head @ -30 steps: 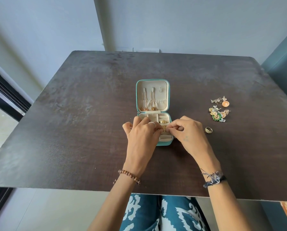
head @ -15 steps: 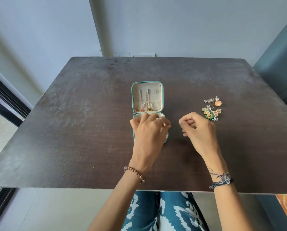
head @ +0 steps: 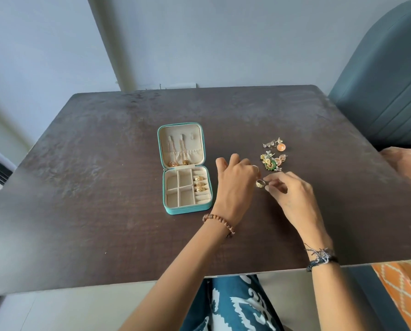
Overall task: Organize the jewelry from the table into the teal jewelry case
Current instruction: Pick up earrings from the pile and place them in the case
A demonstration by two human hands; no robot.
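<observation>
Pinching a gold ring [head: 260,183] at its edge, the right hand [head: 292,196] holds it over the table [head: 104,187], right of the case [head: 186,168]; the left hand [head: 235,185] hovers, fingers spread. That fingertip pinch looks light, so the ring could slip and roll away.

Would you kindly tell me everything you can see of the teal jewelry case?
The teal jewelry case lies open and flat on the dark table, left of both hands, which do not touch it. It is square with rounded corners and a cream, fabric-looking lining. The lid holds two gold chains running into a gathered pocket. The base has four square compartments, which look empty, and a ring-roll strip on the right holding three gold rings.
</observation>
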